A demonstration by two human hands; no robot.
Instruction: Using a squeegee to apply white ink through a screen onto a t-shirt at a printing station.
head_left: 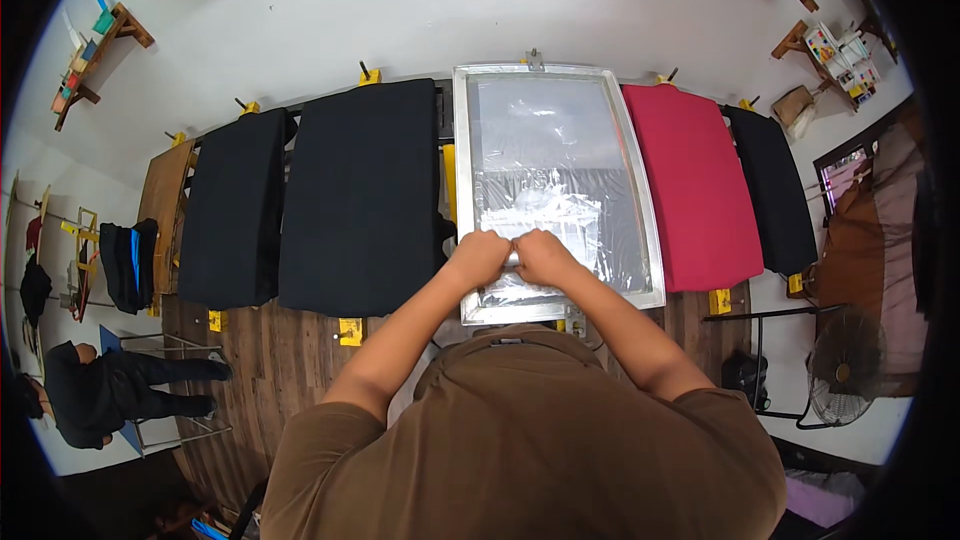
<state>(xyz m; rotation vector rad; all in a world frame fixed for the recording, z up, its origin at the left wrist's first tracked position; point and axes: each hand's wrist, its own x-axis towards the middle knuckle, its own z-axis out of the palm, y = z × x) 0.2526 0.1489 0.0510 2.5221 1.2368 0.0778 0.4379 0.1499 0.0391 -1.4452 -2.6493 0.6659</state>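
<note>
A silk-screen frame [648, 230] with a silver metal rim lies in front of me, its mesh covered by wrinkled, shiny clear film [560, 150]. Over the lower part of the mesh, my left hand [481, 258] and my right hand [546, 257] are closed side by side on what looks like a squeegee [514, 257]. Only a short light piece of it shows between my fists; my hands hide most of the rest. White, glossy patches show on the mesh just beyond my knuckles.
Boards covered in black fabric [360, 190] stand left of the frame, and a red fabric-covered board [692, 185] and another black one [772, 190] to its right. Yellow clamps [350, 331] hold the row. A floor fan [843, 370] stands right; a person [110, 390] in dark clothes is at left.
</note>
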